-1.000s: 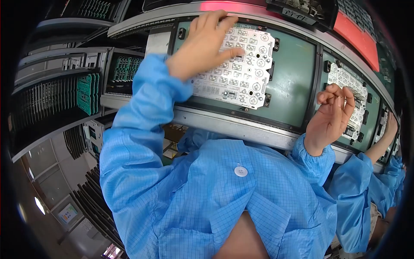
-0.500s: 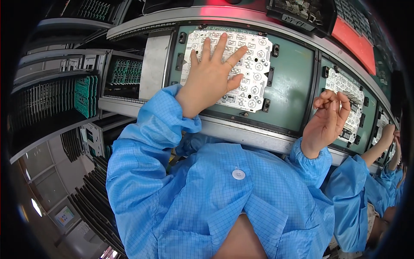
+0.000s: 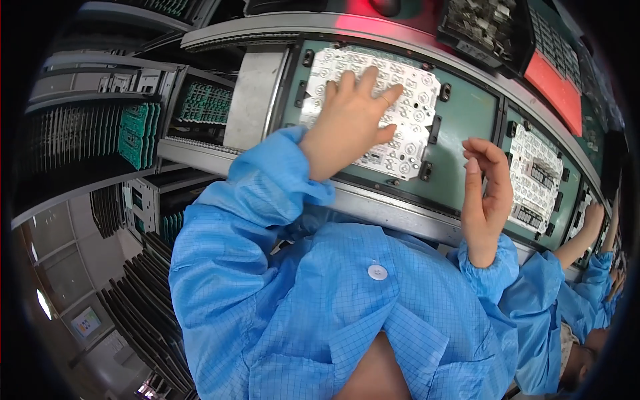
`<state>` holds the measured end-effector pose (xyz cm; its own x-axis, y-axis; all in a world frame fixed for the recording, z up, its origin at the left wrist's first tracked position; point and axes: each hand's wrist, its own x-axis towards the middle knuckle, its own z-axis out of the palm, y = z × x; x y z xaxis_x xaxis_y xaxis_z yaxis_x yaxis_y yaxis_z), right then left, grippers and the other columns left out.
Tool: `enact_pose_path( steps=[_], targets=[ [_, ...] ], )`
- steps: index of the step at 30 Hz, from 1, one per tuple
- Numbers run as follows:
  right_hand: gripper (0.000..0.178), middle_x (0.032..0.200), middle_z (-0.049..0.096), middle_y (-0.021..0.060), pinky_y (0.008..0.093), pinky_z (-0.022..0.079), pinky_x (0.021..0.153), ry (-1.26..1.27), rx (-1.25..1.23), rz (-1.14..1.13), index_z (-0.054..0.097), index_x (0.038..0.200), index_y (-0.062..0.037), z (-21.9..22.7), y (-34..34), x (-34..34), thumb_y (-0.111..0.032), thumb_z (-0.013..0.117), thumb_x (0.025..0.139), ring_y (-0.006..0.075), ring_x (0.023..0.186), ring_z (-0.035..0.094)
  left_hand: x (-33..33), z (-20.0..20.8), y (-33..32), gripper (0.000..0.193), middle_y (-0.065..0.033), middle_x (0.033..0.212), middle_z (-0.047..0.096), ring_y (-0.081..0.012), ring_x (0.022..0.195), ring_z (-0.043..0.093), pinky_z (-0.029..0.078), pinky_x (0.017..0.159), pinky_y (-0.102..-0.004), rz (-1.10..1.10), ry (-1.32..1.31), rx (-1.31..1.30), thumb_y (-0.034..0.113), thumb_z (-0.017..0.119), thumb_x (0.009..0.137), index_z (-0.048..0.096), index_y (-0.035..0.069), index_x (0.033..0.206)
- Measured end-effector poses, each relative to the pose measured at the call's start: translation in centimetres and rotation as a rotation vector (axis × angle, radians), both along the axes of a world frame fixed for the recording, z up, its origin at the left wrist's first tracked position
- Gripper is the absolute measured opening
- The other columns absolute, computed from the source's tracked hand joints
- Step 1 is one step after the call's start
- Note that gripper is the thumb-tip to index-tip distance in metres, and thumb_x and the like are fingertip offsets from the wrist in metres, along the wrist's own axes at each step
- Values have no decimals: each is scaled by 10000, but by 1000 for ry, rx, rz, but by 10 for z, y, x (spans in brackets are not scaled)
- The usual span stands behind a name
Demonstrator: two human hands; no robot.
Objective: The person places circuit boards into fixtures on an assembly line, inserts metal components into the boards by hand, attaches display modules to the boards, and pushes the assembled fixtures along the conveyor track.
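A white circuit board [image 3: 417,120] with rows of round printed marks lies in a green carrier plate [image 3: 460,107], framed by black clips. My left hand [image 3: 357,110] rests over the board, palm down, with fingers spread and slightly bent; the hand hides part of the board. A ring is on one finger. To the right, my right hand [image 3: 490,197] is raised above the plate's right edge. Its fingers curve with the thumb apart from them, and nothing shows between. Beyond it lies a second white board [image 3: 537,173] carrying dark rectangular parts.
A black bin [image 3: 487,30] of small metal parts stands behind the rail, beside a red tray [image 3: 553,93]. Racks of green circuit boards [image 3: 139,137] are on the left. Along the line at right, another person's arm [image 3: 580,237] reaches over a further board.
My right hand has moved left, away from the second board, and its fingers have parted from the thumb. My left hand stays over the first board, fingers a little more bent. The view has shifted slightly.
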<state>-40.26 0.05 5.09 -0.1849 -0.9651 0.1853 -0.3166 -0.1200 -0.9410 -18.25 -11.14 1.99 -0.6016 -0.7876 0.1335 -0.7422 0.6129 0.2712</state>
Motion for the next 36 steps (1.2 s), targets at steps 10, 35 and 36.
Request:
enact_pose_path(
  steps=[10,35,36],
  targets=[
    [242,1151,643,150,344,491,877,392,-23,55,621,1201,10,20,-23,-1,4,531,976,283,1011,600,1,-13,-1,651,-198,1521,409,-539,1301,393,395,1060,-609,85,-34,-53,460,739,842,546,247,1427],
    [396,1196,570,134,358,432,992,808,132,214,631,1316,-45,-27,-129,-21,52,503,954,326,1119,497,5,-15,-4,721,-164,1584,365,-600,1367,323,267,1126,-661,99,-77,-25,583,641,892,472,240,1503],
    [392,1197,566,124,346,420,998,785,132,210,640,1305,-44,-27,-129,-22,55,504,951,314,1119,491,4,-15,-4,721,-162,1587,360,-599,1367,322,268,1125,-661,108,-67,-25,585,641,891,475,240,1502]
  ],
)
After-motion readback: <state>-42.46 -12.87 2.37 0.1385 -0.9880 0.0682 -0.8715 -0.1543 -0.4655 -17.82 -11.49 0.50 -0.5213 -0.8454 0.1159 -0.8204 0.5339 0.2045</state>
